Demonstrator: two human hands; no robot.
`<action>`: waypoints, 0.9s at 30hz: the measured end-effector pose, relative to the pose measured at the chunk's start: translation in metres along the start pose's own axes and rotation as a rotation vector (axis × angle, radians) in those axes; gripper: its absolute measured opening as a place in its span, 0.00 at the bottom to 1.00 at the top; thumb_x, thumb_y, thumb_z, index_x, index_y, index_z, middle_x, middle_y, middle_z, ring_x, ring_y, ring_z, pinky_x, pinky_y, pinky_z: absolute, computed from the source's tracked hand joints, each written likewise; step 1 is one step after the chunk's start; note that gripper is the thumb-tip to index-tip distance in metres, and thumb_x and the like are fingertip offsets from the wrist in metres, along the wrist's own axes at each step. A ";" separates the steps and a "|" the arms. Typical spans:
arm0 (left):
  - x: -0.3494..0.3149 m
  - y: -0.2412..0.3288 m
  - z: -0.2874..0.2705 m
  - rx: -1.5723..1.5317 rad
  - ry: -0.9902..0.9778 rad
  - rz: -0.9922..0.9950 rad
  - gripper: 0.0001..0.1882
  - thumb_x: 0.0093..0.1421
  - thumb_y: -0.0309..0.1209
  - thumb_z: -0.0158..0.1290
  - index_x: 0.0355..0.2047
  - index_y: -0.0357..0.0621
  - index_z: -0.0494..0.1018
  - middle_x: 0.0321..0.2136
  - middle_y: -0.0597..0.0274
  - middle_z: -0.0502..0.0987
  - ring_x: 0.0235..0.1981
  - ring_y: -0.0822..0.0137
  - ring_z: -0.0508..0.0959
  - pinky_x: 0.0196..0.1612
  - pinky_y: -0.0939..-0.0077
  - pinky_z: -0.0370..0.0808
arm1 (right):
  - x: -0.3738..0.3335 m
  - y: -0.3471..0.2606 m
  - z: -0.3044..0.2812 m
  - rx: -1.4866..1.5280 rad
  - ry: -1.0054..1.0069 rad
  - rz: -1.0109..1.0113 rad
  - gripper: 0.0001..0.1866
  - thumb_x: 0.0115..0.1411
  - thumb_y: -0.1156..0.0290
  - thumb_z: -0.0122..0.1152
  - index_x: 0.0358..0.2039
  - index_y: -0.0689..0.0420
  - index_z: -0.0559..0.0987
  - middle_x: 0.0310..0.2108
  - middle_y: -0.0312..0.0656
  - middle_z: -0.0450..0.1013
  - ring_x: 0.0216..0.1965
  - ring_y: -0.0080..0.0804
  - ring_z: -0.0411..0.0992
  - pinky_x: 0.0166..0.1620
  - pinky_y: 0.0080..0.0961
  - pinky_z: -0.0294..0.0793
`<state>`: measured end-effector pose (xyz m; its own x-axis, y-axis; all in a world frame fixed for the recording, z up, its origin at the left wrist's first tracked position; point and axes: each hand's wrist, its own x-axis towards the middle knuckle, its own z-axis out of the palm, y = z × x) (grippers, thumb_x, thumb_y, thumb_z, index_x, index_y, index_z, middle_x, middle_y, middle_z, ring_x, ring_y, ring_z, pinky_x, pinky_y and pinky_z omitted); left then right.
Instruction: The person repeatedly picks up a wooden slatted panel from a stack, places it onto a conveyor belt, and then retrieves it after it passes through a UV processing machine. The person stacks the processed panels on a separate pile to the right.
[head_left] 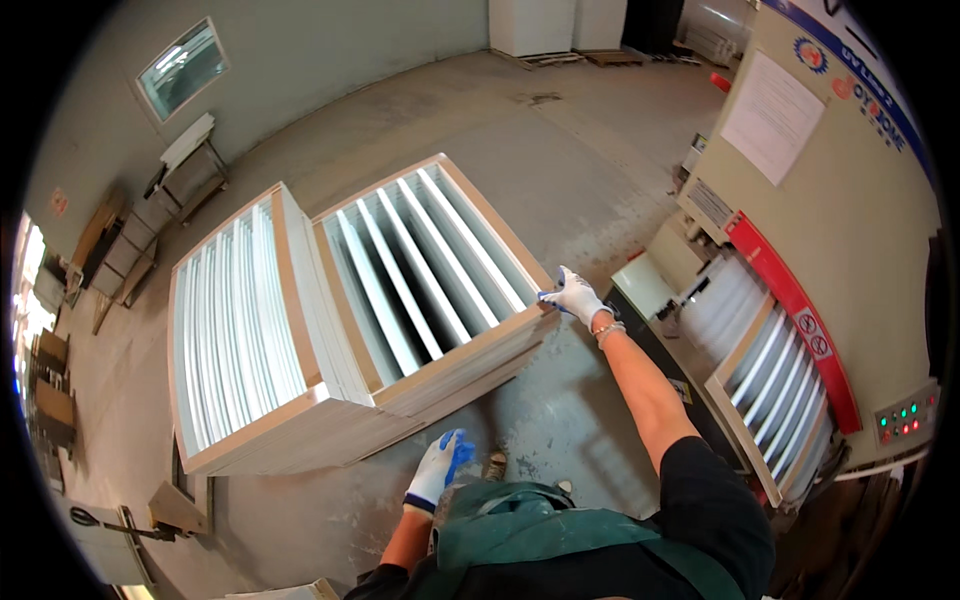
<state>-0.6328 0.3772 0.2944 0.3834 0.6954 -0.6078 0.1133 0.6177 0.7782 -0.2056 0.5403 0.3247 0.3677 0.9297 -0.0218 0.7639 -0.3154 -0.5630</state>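
Observation:
Two stacks of white louvered shutter panels with brown-edged frames stand side by side before me. My right hand (573,297), in a white glove with blue fingertips, reaches to the near right corner of the right stack (465,350). Its thumb and fingers are spread, the thumb at the corner; I cannot tell how firmly it touches. Lower down, my left hand (440,467), gloved alike, hangs empty in front of my green apron (540,525), its fingers loosely extended. The left stack (255,427) has more closely set slats.
On the right, another louvered panel (745,438) lies at the opening of a beige machine (850,210) with a red guard (790,315) and lit buttons (907,418). Metal-legged tables (195,165) stand along the left wall. White stacks (532,25) rise at the back.

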 end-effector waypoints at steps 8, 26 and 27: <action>0.000 -0.047 -0.102 -0.314 0.235 0.109 0.33 0.72 0.53 0.45 0.58 0.31 0.67 0.43 0.45 0.81 0.39 0.57 0.83 0.45 0.65 0.80 | 0.053 -0.036 0.030 -0.186 -0.264 0.057 0.30 0.49 0.57 0.70 0.46 0.65 0.73 0.48 0.61 0.77 0.53 0.54 0.75 0.56 0.41 0.73; -0.044 0.038 -0.037 0.338 0.119 0.118 0.20 0.74 0.44 0.47 0.45 0.37 0.73 0.30 0.61 0.77 0.34 0.68 0.78 0.38 0.71 0.77 | -0.232 0.100 -0.036 0.321 -0.087 0.423 0.24 0.42 0.66 0.79 0.37 0.66 0.81 0.27 0.46 0.80 0.30 0.27 0.78 0.35 0.29 0.78; -0.027 0.002 -0.048 0.203 0.132 0.156 0.18 0.73 0.43 0.47 0.41 0.39 0.72 0.29 0.61 0.76 0.30 0.70 0.76 0.34 0.73 0.74 | -0.250 0.089 -0.045 0.338 -0.031 0.488 0.22 0.43 0.68 0.77 0.37 0.66 0.81 0.26 0.46 0.80 0.30 0.29 0.78 0.35 0.30 0.77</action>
<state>-0.6866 0.3779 0.3048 0.2891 0.8265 -0.4831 0.2484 0.4226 0.8716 -0.2054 0.2710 0.3170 0.6142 0.6994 -0.3655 0.2974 -0.6342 -0.7137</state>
